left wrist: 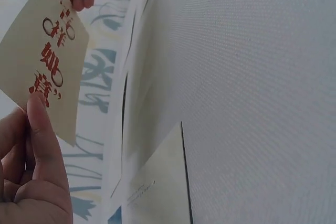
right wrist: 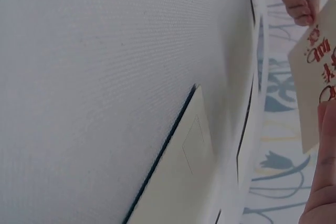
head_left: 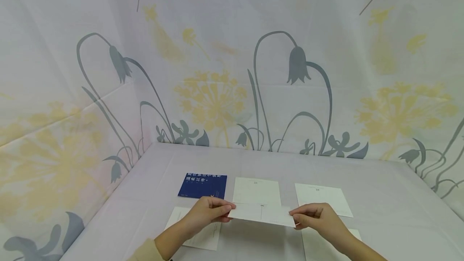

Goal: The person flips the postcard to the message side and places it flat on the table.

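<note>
I am holding a thin white rectangular card of stiff paper [head_left: 277, 214] over the pale, fine-textured tabletop [head_left: 253, 243], with a shadow beneath it. My left hand [head_left: 204, 213] pinches its 9 o'clock end between thumb and fingers, and my right hand [head_left: 320, 220] pinches its 3 o'clock end the same way. The card's long axis runs from hand to hand, nearly 9 to 3 o'clock, the right end slanting a little toward me. Its upper face has a thin printed line running from 12 to 6 o'clock and a small mark at the 12 o'clock edge; the wrist views show bold red characters on the underside, lined up along the long axis. From the held card, a dark blue card with white characters [head_left: 201, 185] lies at 10 o'clock, and a cream paper card [head_left: 255, 190] at 12, partly behind the held one. A plain off-white card [head_left: 323, 199] lies at 2 o'clock, another pale card [head_left: 314, 245] at 4, partly under my right forearm in view, and a white card with faint print [head_left: 204, 238] at 8, partly hidden by my left hand.
</note>
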Demonstrator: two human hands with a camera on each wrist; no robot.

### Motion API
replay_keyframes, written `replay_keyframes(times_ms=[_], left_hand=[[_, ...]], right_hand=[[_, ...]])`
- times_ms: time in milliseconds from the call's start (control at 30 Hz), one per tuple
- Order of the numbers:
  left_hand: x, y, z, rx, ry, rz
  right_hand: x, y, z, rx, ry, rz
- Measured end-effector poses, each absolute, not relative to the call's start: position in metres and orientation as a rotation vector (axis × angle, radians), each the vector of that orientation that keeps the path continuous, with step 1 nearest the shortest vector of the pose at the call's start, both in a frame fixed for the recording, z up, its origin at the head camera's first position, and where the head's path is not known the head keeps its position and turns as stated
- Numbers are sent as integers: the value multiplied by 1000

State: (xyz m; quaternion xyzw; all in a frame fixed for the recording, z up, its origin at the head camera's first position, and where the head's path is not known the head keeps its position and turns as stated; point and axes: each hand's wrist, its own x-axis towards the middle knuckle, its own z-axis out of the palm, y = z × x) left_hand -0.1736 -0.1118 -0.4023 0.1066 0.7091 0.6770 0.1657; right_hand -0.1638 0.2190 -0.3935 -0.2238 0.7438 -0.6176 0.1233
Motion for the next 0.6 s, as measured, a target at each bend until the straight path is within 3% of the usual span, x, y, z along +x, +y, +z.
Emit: replay_keyframes(times_ms=[600], left_hand=[[-174, -106, -404, 316, 2044, 1945]], right_hand=[[-165, 210, -398, -434, 2172, -1818]])
